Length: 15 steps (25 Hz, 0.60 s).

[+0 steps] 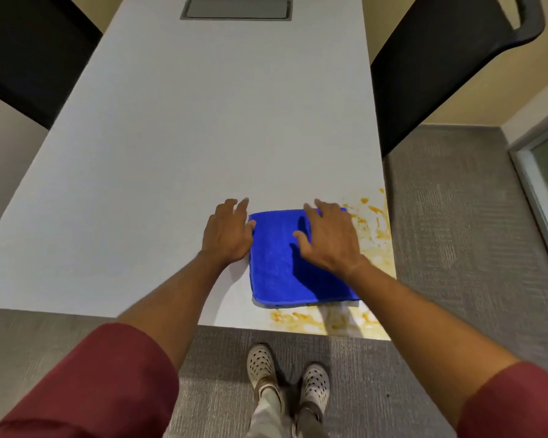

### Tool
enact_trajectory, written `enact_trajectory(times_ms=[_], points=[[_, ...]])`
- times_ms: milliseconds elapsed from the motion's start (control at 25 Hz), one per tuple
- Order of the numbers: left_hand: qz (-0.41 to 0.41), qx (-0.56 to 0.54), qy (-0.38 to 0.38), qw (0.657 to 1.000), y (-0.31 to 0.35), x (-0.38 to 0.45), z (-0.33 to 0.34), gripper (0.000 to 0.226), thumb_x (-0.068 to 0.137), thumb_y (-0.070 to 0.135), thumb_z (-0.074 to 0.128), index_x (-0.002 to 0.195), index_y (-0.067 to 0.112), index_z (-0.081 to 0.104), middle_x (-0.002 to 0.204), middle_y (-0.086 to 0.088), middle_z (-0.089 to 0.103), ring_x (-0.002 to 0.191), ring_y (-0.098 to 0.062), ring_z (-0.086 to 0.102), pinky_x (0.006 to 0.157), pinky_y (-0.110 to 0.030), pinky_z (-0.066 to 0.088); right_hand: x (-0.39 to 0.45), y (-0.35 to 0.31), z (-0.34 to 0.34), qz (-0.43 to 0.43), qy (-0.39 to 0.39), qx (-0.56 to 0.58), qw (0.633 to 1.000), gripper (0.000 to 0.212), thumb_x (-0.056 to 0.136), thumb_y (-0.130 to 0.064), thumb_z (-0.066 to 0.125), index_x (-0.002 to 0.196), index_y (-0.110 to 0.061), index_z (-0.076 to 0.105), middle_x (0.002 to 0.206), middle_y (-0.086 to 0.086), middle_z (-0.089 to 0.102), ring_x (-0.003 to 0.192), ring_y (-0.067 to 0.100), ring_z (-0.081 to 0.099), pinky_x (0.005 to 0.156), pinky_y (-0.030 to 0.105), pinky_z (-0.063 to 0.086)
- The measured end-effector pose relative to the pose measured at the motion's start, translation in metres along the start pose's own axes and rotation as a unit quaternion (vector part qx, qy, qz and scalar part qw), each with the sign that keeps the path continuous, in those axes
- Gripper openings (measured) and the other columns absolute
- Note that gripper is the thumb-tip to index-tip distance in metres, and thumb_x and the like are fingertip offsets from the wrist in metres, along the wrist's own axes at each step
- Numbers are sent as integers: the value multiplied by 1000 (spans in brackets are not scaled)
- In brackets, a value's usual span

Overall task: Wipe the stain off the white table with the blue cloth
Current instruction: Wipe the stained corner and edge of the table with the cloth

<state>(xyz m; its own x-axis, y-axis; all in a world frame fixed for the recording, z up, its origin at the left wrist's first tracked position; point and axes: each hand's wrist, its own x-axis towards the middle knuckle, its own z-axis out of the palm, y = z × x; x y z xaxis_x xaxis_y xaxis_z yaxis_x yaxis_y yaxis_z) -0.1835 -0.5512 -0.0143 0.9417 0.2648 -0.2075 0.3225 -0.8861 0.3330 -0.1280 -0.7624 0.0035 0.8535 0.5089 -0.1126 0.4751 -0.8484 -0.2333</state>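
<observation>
A folded blue cloth point(276, 267) lies flat on the white table point(178, 137) near its front right corner. An orange-yellow stain point(375, 229) spreads to the right of the cloth and along the front edge below it. My right hand point(328, 237) rests palm down on the cloth's right half, fingers spread. My left hand point(227, 232) lies flat on the table at the cloth's left edge, its thumb touching the cloth. Neither hand grips anything.
A grey cable hatch point(236, 8) is set into the table's far end. One dark chair point(450, 64) stands at the right side, another dark chair point(29, 55) at the left. Grey carpet point(456, 216) and my shoes point(287, 380) are below the front edge.
</observation>
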Motion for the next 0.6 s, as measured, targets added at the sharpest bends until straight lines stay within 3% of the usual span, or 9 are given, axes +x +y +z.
enact_trajectory(times_ms=[120, 240, 400, 600], points=[[8, 31, 18, 999, -25, -7, 20, 61, 101, 32, 39, 155, 13, 17, 162, -15, 19, 149, -31, 17, 119, -42, 19, -13, -32, 42, -52, -33, 5, 998, 84, 90, -61, 37, 155, -9, 23, 162, 18, 19, 149, 35, 18, 121, 51, 18], [34, 39, 27, 998, -49, -9, 38, 62, 102, 32, 35, 156, 13, 10, 164, -13, 9, 152, -28, 6, 121, -37, 7, -17, -45, 78, -93, -51, -14, 994, 85, 94, -65, 24, 158, -11, 7, 166, 12, 0, 153, 30, -4, 123, 51, 4], [54, 72, 45, 995, -71, -6, 57, 64, 101, 43, 21, 156, 16, 6, 164, -5, -1, 151, -18, -5, 120, -31, -5, -7, -40, 96, -83, -34, -24, 996, 78, 97, -62, 17, 158, -13, 7, 166, 9, 1, 153, 28, -3, 123, 50, 2], [46, 97, 52, 993, -69, 14, 58, 69, 99, 50, 16, 157, 16, 2, 165, -6, -2, 152, -21, -4, 122, -37, 0, 17, -32, 96, -17, -4, -49, 999, 71, 99, -52, 18, 157, -11, 14, 165, 12, 9, 153, 31, 5, 123, 53, 6]])
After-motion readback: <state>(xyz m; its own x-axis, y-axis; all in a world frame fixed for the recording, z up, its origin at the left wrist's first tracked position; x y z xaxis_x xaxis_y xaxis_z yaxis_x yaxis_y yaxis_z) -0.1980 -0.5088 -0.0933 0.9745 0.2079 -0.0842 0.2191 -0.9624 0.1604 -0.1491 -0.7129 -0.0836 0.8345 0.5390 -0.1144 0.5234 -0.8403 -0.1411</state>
